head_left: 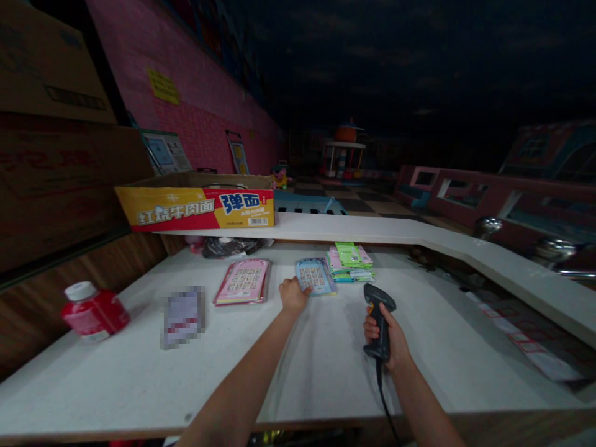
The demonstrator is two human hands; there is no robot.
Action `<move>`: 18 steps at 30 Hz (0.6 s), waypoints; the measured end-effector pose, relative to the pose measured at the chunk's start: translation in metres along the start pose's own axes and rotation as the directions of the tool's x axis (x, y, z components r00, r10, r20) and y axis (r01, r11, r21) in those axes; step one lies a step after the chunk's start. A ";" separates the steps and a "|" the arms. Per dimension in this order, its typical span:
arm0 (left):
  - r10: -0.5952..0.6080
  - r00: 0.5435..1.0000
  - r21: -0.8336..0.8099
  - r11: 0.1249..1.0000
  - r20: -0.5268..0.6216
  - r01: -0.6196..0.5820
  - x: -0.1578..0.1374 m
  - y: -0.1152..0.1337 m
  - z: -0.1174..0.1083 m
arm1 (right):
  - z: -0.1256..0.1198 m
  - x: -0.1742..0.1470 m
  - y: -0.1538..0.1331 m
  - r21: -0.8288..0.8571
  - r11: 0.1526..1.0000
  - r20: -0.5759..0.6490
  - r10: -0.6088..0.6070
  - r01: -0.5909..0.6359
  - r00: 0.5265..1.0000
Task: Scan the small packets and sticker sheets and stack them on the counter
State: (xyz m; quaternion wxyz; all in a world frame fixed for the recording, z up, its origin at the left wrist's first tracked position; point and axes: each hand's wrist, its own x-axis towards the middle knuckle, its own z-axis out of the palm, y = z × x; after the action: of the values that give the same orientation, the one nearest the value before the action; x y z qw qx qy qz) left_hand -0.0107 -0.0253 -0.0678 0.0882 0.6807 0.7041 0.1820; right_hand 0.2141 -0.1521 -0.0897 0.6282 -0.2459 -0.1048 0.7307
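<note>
My right hand is wrapped round the grip of a black barcode scanner, its head tilted up and its cable hanging toward me. With fingers curled at the left edge and thumb on the cover, my left hand grips a blue booklet lying on the white counter. Directly right of that booklet is a stack of green and pink packets. A pile of pink booklets in clear wrapping lies to the left of my left hand.
A red bottle with a white cap lies on the left, beside a blurred-out flat item. On the raised ledge stands an open noodle carton. Black plastic sits beneath it. Cardboard boxes are stacked at far left.
</note>
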 end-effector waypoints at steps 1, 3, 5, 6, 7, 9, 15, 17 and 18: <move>0.030 0.999 0.022 0.999 0.013 -0.030 -0.003 0.001 0.000 | 0.000 0.000 0.000 -0.005 1.000 0.003 0.004 -0.004 1.000; 0.062 0.997 0.045 0.997 0.037 -0.064 -0.007 0.005 0.000 | 0.000 0.000 0.000 -0.008 1.000 0.004 0.005 -0.005 1.000; 0.059 0.997 0.059 0.996 0.052 -0.062 -0.008 0.010 0.000 | 0.000 0.001 0.000 -0.007 1.000 0.001 0.002 -0.002 1.000; 0.056 0.997 0.062 0.996 0.061 -0.059 -0.008 0.013 0.000 | 0.000 0.001 0.000 -0.009 1.000 -0.001 -0.003 0.003 1.000; 0.055 0.996 0.060 0.996 0.069 -0.059 -0.007 0.015 0.000 | 0.000 0.001 0.000 -0.013 1.000 -0.001 -0.008 0.008 1.000; 0.061 0.995 0.053 0.996 0.078 -0.065 -0.004 0.020 0.001 | 0.000 0.002 0.000 -0.025 1.000 0.001 -0.019 0.019 1.000; 0.100 0.994 0.038 0.994 0.055 -0.102 -0.006 0.018 0.000 | 0.001 0.000 0.000 -0.034 0.999 -0.003 -0.010 0.010 1.000; 0.117 0.993 0.023 0.993 0.029 -0.118 -0.011 0.010 -0.005 | 0.000 -0.001 0.000 -0.030 0.999 -0.013 -0.015 0.015 1.000; 0.128 0.992 0.014 0.992 0.010 -0.128 -0.014 0.005 -0.009 | -0.001 -0.002 0.001 -0.028 0.999 -0.017 -0.016 0.016 1.000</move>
State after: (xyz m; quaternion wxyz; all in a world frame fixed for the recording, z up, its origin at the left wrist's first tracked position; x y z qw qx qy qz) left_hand -0.0083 -0.0398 -0.0597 0.0747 0.7258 0.6599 0.1791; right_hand 0.2143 -0.1545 -0.0908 0.6313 -0.2602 -0.1116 0.7220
